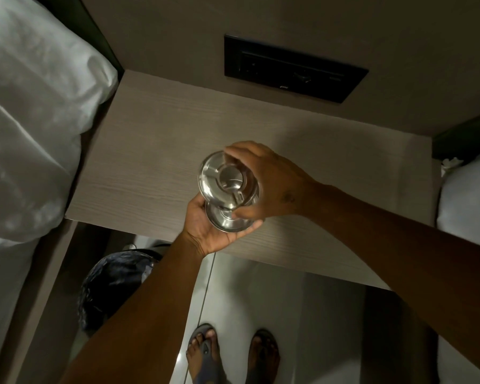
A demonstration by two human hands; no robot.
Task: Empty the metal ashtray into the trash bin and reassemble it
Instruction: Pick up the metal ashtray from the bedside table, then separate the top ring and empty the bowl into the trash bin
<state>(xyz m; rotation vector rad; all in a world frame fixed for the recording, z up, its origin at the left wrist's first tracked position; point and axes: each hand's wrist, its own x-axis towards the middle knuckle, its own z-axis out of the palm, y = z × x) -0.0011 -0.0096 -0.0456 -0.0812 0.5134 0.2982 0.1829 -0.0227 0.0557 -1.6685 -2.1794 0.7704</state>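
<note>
White bedding (31, 128) fills the left of the frame, a black switch panel (294, 69) sits upper centre, its markings too blurred to read. Over the table (139, 151) at centre, the right hand (269, 187) grips the ashtray lid (227, 181), tilted toward the camera, above the ashtray base (227, 221) cupped in the left hand (208, 231). The trash bin (114, 284) stands lower left

Bedroom, white bedding (34, 128), wooden nightstand (155, 139), wall socket panel (294, 70)
</note>
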